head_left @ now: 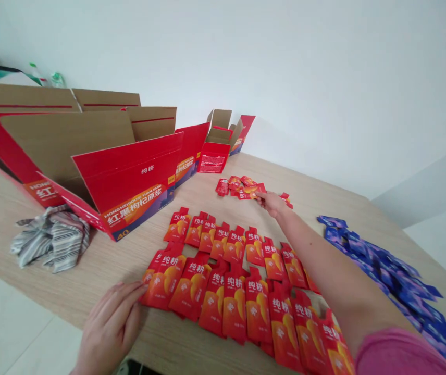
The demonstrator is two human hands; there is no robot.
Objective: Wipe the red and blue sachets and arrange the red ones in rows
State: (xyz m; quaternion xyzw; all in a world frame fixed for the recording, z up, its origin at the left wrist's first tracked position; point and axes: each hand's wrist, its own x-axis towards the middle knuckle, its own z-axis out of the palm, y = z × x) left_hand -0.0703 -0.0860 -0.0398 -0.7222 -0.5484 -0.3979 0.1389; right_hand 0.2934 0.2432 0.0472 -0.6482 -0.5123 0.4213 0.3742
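My right hand [272,202] reaches across the wooden table [20,208] and pinches a red pouch [251,191] from a small loose pile of red pouches [233,185] at the far side. My left hand [109,325] lies flat near the front edge, fingers stretched out, fingertips touching the leftmost pouch [164,278] of the near row. Two rows of several red and orange pouches [238,271] lie side by side between my arms.
Large open red cardboard cartons [129,182] stand at the left and back, with a small open red box [215,151] behind. A striped cloth [53,237] lies at the left. A strip of blue pouches [387,271] runs along the right side. White wall behind.
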